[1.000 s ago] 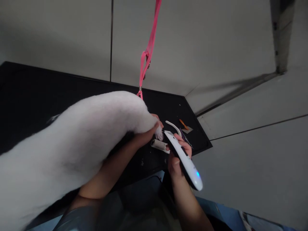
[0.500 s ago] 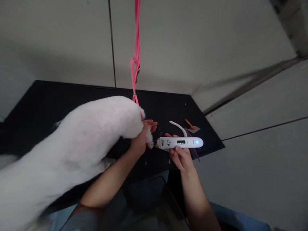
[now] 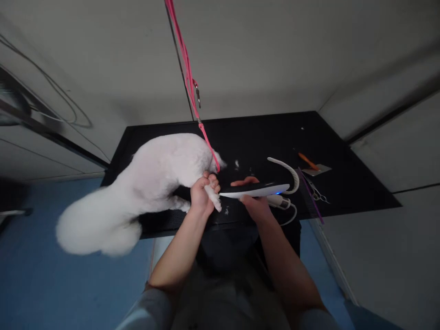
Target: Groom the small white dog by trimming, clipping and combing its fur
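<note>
- The left hand's (image 3: 200, 196) grip is wrapped around the raised, white furry paw (image 3: 213, 199) of a white-coated dog (image 3: 165, 167) on the flat black counter (image 3: 275, 130).
- The right hand's (image 3: 257, 207) grip is clamped on a slim black-and-white clipper (image 3: 263, 190) with a blue light, its tip at the paw; contact is hard to tell.
- Trimming looks partway: the dog's back is short-furred, and loose white tufts (image 3: 237, 163) lie on the counter.
- This paw seems unfinished; how many others are done cannot be told.
</note>
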Demonstrator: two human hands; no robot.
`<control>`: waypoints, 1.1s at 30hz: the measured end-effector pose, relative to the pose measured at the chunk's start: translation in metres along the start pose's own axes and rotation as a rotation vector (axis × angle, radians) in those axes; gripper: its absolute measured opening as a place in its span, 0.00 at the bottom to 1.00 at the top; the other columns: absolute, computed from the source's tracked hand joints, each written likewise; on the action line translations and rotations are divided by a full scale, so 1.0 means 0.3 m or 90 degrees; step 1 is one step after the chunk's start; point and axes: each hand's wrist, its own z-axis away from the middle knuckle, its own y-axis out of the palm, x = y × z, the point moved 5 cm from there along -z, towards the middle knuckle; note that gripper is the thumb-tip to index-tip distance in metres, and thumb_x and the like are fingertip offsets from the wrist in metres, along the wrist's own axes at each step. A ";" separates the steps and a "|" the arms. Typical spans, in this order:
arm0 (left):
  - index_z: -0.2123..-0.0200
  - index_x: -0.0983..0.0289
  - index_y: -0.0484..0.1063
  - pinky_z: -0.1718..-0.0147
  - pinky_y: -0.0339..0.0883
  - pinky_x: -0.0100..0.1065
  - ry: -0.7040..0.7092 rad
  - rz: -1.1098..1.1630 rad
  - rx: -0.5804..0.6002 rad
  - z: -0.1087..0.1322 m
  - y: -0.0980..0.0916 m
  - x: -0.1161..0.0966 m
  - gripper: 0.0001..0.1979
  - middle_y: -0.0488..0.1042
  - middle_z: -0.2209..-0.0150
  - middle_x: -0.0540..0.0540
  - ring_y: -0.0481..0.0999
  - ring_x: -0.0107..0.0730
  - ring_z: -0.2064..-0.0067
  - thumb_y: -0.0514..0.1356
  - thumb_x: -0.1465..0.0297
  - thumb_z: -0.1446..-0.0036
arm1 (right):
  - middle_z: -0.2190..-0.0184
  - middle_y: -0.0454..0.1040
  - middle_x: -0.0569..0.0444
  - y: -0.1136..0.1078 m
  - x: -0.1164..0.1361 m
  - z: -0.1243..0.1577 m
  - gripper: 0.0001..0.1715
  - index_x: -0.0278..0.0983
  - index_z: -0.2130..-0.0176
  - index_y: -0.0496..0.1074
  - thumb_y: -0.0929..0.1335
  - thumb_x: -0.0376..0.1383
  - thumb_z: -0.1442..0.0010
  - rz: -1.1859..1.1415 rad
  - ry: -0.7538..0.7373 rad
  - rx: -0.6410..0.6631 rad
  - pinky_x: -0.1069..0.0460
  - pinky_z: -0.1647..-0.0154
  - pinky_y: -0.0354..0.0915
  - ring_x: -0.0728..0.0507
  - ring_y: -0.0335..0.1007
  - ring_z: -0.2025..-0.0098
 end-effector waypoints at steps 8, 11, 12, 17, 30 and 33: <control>0.69 0.60 0.53 0.76 0.45 0.30 -0.007 -0.090 0.007 0.021 -0.033 0.013 0.16 0.59 0.74 0.48 0.54 0.23 0.76 0.55 0.76 0.64 | 0.61 0.82 0.54 0.086 0.102 0.008 0.19 0.40 0.64 0.67 0.75 0.30 0.55 0.086 -0.021 0.211 0.40 0.52 0.71 0.40 0.79 0.57; 0.70 0.60 0.54 0.75 0.47 0.31 0.000 -0.122 0.006 0.017 -0.039 0.016 0.14 0.61 0.74 0.48 0.55 0.25 0.76 0.55 0.75 0.63 | 0.60 0.81 0.54 0.121 0.121 -0.003 0.17 0.40 0.63 0.69 0.72 0.26 0.55 0.146 -0.024 0.256 0.41 0.53 0.72 0.40 0.79 0.57; 0.70 0.60 0.55 0.75 0.49 0.32 -0.004 -0.116 0.005 0.016 -0.040 0.016 0.14 0.62 0.74 0.48 0.56 0.25 0.76 0.55 0.75 0.63 | 0.60 0.81 0.54 0.129 0.132 -0.010 0.18 0.39 0.63 0.70 0.71 0.26 0.55 0.163 -0.029 0.258 0.42 0.53 0.72 0.41 0.78 0.57; 0.72 0.61 0.56 0.78 0.48 0.30 -0.044 -0.077 0.015 0.012 -0.048 0.011 0.13 0.62 0.76 0.49 0.56 0.23 0.77 0.55 0.78 0.63 | 0.67 0.79 0.58 0.132 0.134 -0.020 0.15 0.38 0.64 0.75 0.72 0.27 0.54 0.211 0.054 0.413 0.51 0.65 0.71 0.46 0.75 0.67; 0.73 0.60 0.47 0.84 0.45 0.21 -0.021 0.081 0.094 0.013 -0.051 0.010 0.21 0.44 0.80 0.42 0.49 0.20 0.80 0.57 0.79 0.66 | 0.66 0.79 0.55 0.051 -0.137 -0.011 0.22 0.41 0.64 0.64 0.75 0.36 0.57 -0.297 0.168 0.103 0.56 0.77 0.53 0.52 0.57 0.77; 0.73 0.60 0.46 0.84 0.45 0.21 -0.013 0.074 0.107 0.013 -0.052 0.007 0.22 0.41 0.79 0.42 0.47 0.20 0.80 0.58 0.80 0.66 | 0.68 0.79 0.56 0.048 -0.137 -0.022 0.20 0.41 0.64 0.63 0.74 0.37 0.55 -0.325 0.171 0.068 0.57 0.79 0.51 0.53 0.54 0.79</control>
